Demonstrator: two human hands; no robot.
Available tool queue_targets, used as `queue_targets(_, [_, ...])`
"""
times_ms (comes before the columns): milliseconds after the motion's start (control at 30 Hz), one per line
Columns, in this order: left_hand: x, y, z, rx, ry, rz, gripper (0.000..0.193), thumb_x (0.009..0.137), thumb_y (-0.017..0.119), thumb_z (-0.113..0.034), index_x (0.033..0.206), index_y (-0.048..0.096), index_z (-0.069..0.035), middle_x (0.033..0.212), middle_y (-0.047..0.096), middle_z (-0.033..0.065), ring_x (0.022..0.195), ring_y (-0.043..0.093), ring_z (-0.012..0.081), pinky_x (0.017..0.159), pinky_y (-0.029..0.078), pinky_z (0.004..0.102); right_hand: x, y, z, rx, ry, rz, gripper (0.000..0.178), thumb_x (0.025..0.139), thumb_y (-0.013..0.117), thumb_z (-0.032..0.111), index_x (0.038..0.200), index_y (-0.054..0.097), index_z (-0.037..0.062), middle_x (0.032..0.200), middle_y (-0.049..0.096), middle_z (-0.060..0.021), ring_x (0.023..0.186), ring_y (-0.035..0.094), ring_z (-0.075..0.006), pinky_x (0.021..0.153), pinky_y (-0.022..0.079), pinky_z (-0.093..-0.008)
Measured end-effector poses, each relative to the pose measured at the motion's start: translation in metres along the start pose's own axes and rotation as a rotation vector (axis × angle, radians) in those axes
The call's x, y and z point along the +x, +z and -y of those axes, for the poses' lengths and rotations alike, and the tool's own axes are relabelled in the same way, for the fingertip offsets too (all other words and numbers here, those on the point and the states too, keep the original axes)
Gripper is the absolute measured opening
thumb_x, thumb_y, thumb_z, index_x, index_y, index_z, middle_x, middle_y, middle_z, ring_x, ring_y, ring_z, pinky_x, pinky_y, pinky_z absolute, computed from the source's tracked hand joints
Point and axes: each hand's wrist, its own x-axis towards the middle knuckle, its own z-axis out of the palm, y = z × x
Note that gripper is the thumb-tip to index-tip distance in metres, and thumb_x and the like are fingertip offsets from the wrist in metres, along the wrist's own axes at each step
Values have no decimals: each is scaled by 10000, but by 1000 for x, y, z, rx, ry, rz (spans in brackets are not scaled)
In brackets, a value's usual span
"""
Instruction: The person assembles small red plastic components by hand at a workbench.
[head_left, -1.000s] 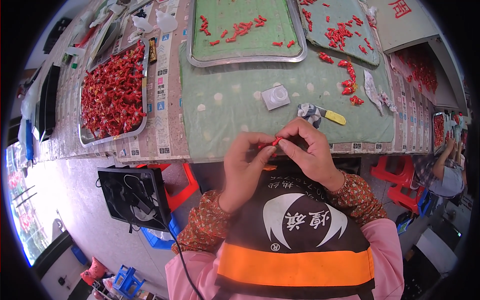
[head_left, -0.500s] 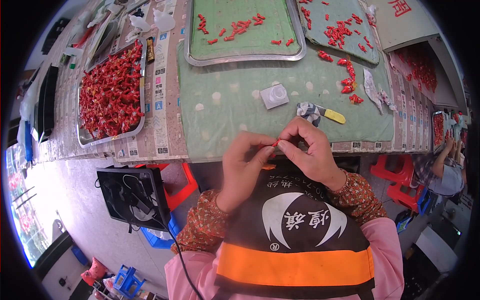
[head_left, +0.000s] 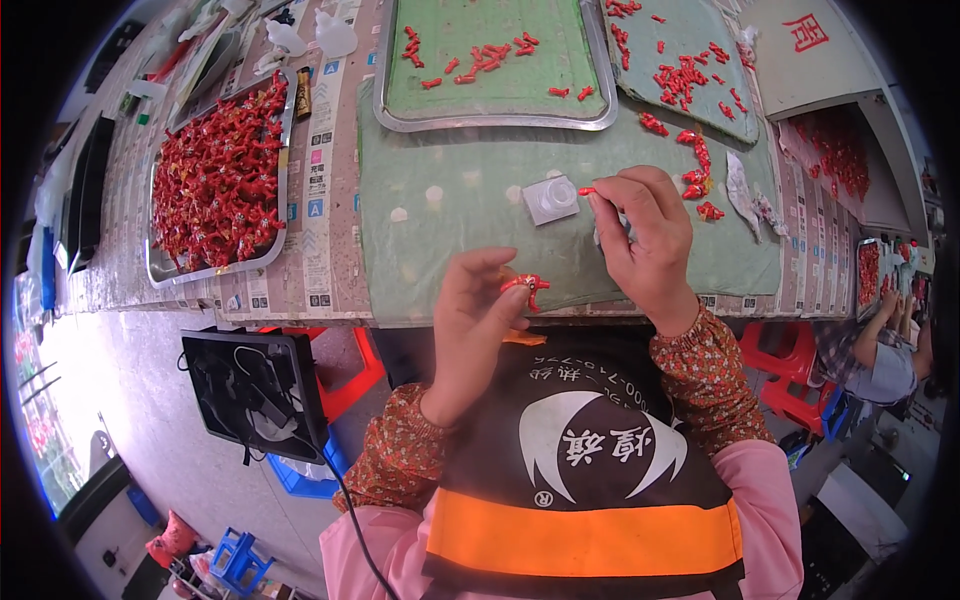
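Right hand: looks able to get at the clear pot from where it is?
Probably yes: the right hand pinches a small red piece close beside the clear pot, with nothing else visible in between.

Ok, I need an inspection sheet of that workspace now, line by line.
Surface: spotted green cloth over a patterned table cover.
Pieces: heaped red figures in the left metal tray; loose red parts in the green-lined tray.
Clutter: crumpled white scrap, white bottles.
Hands: left hand holds a red figure; right hand pinches a small red piece near a clear pot.
Cables: black cable runs down beside the apron.
Surroundings: blue stool; another person at far right.
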Motion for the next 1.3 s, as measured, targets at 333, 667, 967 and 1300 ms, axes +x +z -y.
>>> queue_targets(333, [0, -6, 2, -70, -97, 47, 248, 957, 607, -89, 1192, 545, -40, 1054, 607, 33, 908, 609, 85, 679, 547, 217, -1, 8, -2, -141, -113, 42, 237, 753, 729, -10, 965, 643, 53, 876, 577, -87, 726, 556, -274, 618, 467, -378])
queue_targets(667, [2, -7, -1, -110, -115, 55, 218, 964, 603, -121, 1170, 563, -61, 1021, 612, 15, 867, 595, 77, 665, 528, 212, 2, 7, 0, -162, -150, 48, 259, 732, 735, -17, 965, 641, 48, 866, 572, -89, 711, 546, -280, 604, 462, -381])
queue_targets(967, [4, -6, -3, -186, -139, 79, 244, 1004, 554, -192, 1191, 550, -33, 1004, 616, 25, 801, 597, 68, 699, 562, 241, -2, -10, 10, 641, 759, 74, 55, 878, 668, 35, 880, 615, 22, 733, 566, 8, 593, 495, -33, 507, 386, -197])
queue_targets(1300, [6, -2, 2, -264, -193, 96, 243, 1002, 552, -164, 1205, 537, -33, 1016, 628, 44, 800, 614, 87, 709, 574, 262, -6, -25, 20, 956, 1088, 157, 96, 883, 676, 99, 859, 629, 19, 681, 548, 37, 525, 432, -11, 444, 310, -176])
